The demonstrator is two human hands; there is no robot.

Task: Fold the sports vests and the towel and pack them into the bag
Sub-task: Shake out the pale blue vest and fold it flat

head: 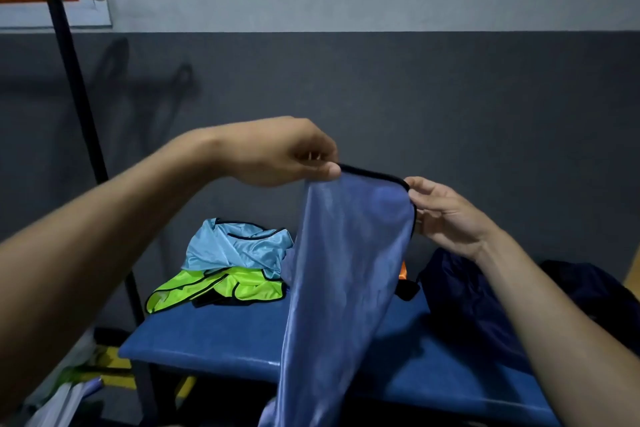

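Head view: I see the left hand (287, 152) and right hand (446, 215) pinching the blue vest (346, 270) by its top edge, long axis hanging down over the bench (214, 340).

A blue padded bench (221, 340) stands against the grey wall. On its far left end lies a crumpled light blue vest (235, 246), resting partly on a neon yellow-green vest (214, 288) with black trim. On the right side lies dark navy fabric (464, 305); whether it is the bag cannot be told.
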